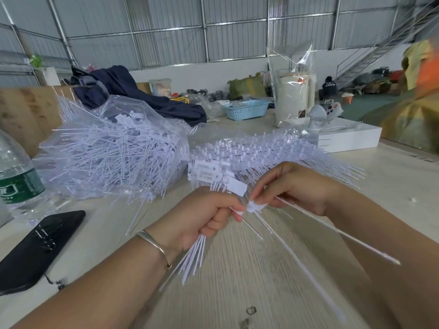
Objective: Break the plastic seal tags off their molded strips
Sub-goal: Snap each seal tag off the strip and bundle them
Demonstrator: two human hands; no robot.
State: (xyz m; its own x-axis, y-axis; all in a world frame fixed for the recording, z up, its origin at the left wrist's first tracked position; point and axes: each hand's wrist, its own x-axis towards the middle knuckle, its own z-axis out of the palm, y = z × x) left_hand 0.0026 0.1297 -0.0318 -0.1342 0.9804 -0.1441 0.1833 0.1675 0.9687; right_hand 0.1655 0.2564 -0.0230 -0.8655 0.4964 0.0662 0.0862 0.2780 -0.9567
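Note:
My left hand [204, 214] grips a bundle of white plastic seal tags [209, 174]; their flat heads stick up above the fist and their thin tails [194, 260] fan out below it. My right hand [292, 188] pinches the small white molded end [255, 206] of a strip right beside the left thumb, and a long thin white rod [337, 230] runs from that pinch down to the right. Behind my hands lies a stack of unbroken tag strips [261, 150]. Further left sits a clear bag heaped with loose tags [111, 148].
A black phone [35, 248] lies at the front left, with a water bottle [16, 176] behind it. A white box [351, 136], a blue basket [247, 109], a dark garment [133, 91] and a bagged white canister [292, 96] stand further back on the wooden table [237, 281].

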